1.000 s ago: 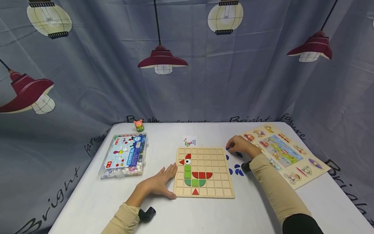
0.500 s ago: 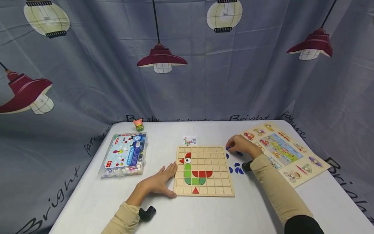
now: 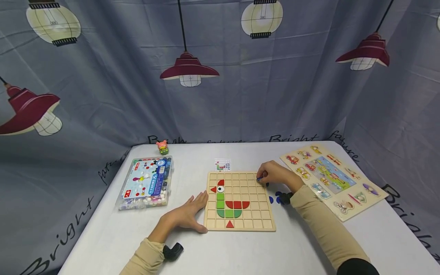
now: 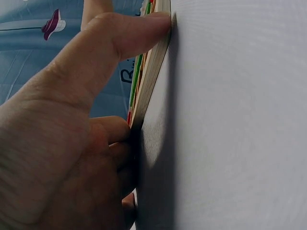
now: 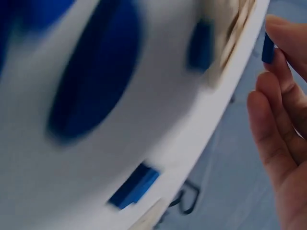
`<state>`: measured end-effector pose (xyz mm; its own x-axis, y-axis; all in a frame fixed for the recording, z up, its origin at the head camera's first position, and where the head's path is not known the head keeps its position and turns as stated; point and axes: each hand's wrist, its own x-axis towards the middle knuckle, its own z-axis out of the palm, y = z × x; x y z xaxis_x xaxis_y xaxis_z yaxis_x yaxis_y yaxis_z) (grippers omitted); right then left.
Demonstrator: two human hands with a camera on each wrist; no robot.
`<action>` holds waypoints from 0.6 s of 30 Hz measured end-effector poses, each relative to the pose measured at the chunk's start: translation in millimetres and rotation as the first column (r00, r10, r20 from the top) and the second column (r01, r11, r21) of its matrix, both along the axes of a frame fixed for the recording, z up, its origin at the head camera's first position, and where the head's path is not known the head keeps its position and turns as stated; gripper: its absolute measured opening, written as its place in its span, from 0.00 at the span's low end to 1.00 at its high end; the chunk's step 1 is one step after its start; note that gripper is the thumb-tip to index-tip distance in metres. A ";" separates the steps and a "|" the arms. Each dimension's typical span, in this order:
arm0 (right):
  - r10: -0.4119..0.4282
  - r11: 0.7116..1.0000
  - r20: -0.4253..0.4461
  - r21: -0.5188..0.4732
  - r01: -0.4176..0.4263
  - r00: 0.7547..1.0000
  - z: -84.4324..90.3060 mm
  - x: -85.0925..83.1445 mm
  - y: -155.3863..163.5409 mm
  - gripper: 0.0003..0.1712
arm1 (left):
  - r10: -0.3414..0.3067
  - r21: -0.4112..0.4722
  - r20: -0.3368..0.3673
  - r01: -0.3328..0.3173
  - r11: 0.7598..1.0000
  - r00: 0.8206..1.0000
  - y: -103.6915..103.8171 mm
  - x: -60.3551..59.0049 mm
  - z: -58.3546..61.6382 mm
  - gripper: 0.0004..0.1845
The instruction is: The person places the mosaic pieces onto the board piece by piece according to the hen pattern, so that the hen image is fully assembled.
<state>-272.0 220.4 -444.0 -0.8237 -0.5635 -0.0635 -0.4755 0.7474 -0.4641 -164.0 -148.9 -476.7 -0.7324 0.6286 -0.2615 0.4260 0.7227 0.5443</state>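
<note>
A wooden grid board lies mid-table, with red and green pieces set in its left half. My left hand lies flat on the table with straight fingers against the board's left edge. My right hand hovers over the board's upper right corner and pinches a small blue piece at its fingertips; the right wrist view shows that blue piece against the fingers. More blue pieces lie on the table right of the board, partly hidden by my right forearm.
A clear box of coloured beads sits at the left, a small pink figure behind it. A pattern card lies behind the board. A wooden picture puzzle fills the right side. Curtains close in the table.
My right hand has moved left from the loose blue pieces to above the board's upper right corner, carrying a blue piece. The left hand has stayed put.
</note>
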 end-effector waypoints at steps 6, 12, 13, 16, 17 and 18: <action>0.116 0.992 0.017 0.040 -0.117 0.993 9.1 17.5 -27.9 0.06 | -0.002 0.007 0.003 0.002 1.000 1.000 0.1 0.6 0.6 0.63; 0.182 0.978 0.055 0.093 -0.187 0.982 12.2 31.1 -48.6 0.05 | -0.003 0.000 0.000 0.003 1.000 1.000 0.3 0.0 -0.4 0.63; 0.189 0.975 0.057 0.106 -0.194 0.980 12.1 32.4 -50.9 0.05 | -0.003 0.000 -0.002 0.003 1.000 1.000 0.4 -0.1 -0.5 0.63; 0.206 0.968 0.061 0.130 -0.213 0.977 11.3 35.3 -57.0 0.04 | -0.003 -0.001 -0.004 0.003 1.000 1.000 0.3 0.0 -0.1 0.63; 0.209 0.967 0.063 0.136 -0.216 0.976 10.7 36.0 -58.5 0.04 | -0.003 -0.002 -0.005 0.003 1.000 1.000 0.2 0.1 0.1 0.63; 0.211 0.966 0.064 0.138 -0.218 0.975 10.4 36.7 -59.7 0.04 | -0.003 -0.001 -0.004 0.003 1.000 1.000 0.1 0.2 -0.1 0.63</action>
